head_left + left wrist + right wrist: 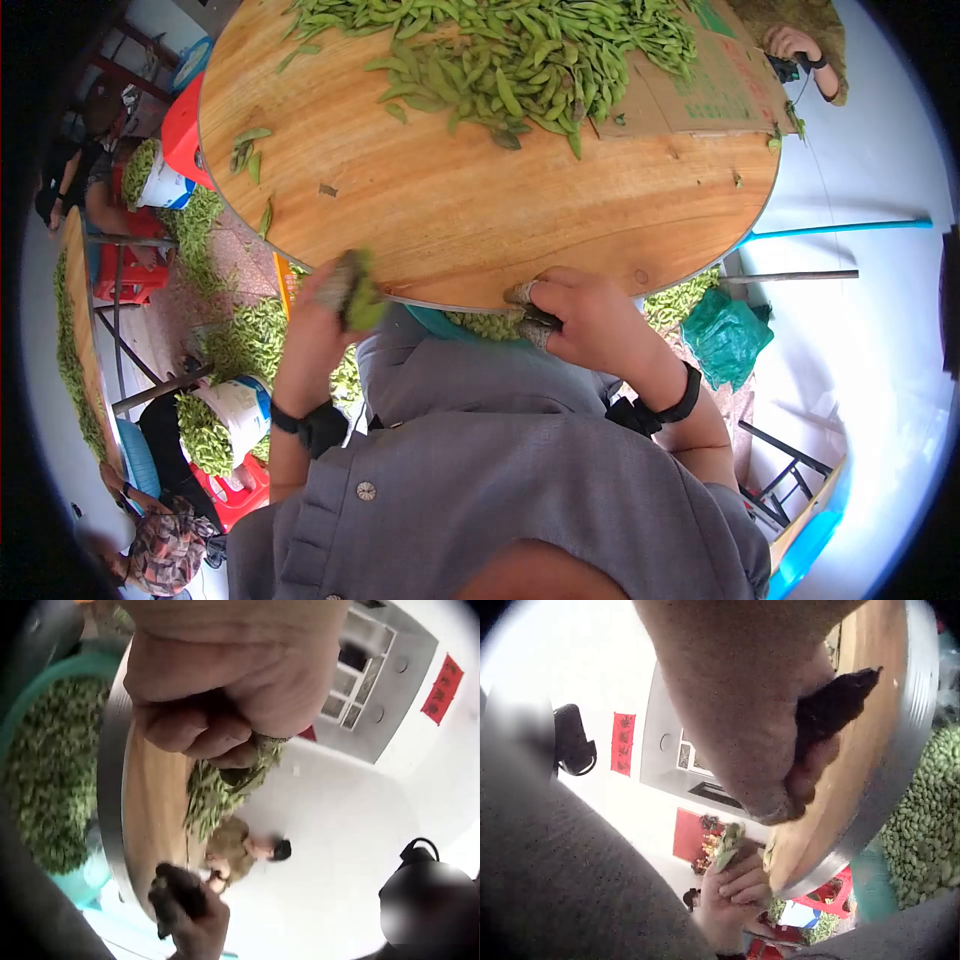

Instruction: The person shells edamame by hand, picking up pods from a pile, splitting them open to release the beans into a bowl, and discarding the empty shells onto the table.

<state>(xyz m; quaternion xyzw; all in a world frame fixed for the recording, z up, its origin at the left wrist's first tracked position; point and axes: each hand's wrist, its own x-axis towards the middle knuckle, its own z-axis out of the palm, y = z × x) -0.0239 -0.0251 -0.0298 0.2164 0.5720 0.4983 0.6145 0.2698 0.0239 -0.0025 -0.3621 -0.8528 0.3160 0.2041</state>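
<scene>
My left hand [325, 310] is at the near edge of the round wooden table [480, 230], its fingers curled round a few green bean pods [365, 305], blurred in the head view. A little to the right, at the same edge, my right hand [590, 315] pinches a small dark object [541, 318] between thumb and fingers; I cannot tell what it is. Pale wraps cover its fingertips. Below the edge, over my lap, a turquoise basin [874, 889] holds shelled green beans [56, 772]. A large heap of pods [510, 70] covers the table's far side.
Flattened cardboard [690, 95] lies under the heap's right part. Loose pods [245, 150] are at the table's left. White buckets [235, 410] of pods and red stools [240, 495] stand left, pods spread on the floor. A green bag [728, 335] lies right. Other people sit around.
</scene>
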